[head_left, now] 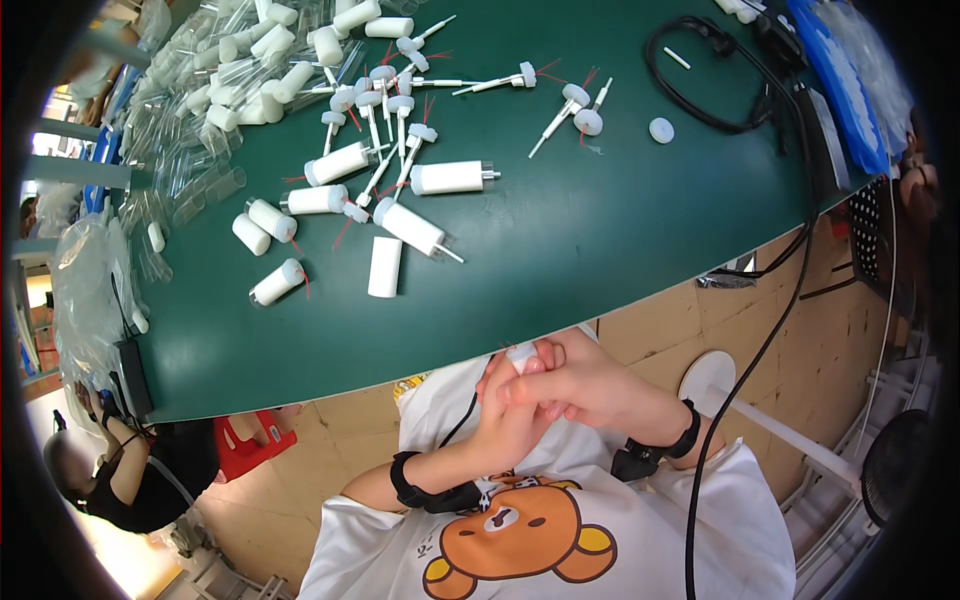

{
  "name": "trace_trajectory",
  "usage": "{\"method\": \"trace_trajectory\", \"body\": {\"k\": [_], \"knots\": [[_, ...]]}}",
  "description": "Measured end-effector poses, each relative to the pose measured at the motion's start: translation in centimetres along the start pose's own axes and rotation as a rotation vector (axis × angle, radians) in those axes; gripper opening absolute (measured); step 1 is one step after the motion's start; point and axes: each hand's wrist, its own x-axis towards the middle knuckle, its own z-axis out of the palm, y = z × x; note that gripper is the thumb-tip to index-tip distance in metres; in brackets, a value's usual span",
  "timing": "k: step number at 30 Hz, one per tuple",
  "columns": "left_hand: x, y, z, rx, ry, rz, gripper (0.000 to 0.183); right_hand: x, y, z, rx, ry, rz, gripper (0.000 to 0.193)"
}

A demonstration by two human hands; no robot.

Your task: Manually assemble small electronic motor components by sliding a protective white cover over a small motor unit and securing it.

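Both my hands are clasped together just off the table's near edge, around a small white capped piece point(521, 354); fine wires seem to stick out of its top. My left hand point(506, 412) wraps it from below and the side. My right hand point(580, 380) closes over it, thumb pressed across the left fingers. Most of the piece is hidden in the grip. On the table beyond lie white cylinders in clear sleeves, such as one point(452, 178) with a tip at its end, and a bare white cylinder point(385, 267). Thin white stems with round caps point(575, 97) and red wires are scattered behind.
A heap of clear tubes point(185, 120) and white cylinders point(272, 40) covers the green table's point(560, 240) far left. A black cable point(655, 70) coils at the far right and runs down past my right arm. Another person point(150, 470) sits at the left.
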Motion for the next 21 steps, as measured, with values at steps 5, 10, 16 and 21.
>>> {"method": "trace_trajectory", "body": {"k": [5, 10, 16, 21], "knots": [[0.0, -0.1, -0.9, -0.182, -0.086, -0.013, 0.021, -0.1, 0.1, 0.1, 0.029, 0.005, 0.06, 0.036], [-0.2, 0.6, -2.7, -0.289, -0.134, -0.182, 0.021, -0.2, 2.2, 1.9, 0.148, 0.078, -0.154, 0.04], [-0.6, 0.6, -1.6, -0.298, -0.019, -0.169, 0.012, -1.4, 1.5, 2.6, -0.063, 0.095, -0.059, 0.047], [-0.3, -2.9, -3.5, -0.12, 0.047, -0.063, 0.018, -0.1, 2.5, 1.7, -0.011, 0.108, -0.028, 0.043]]}}
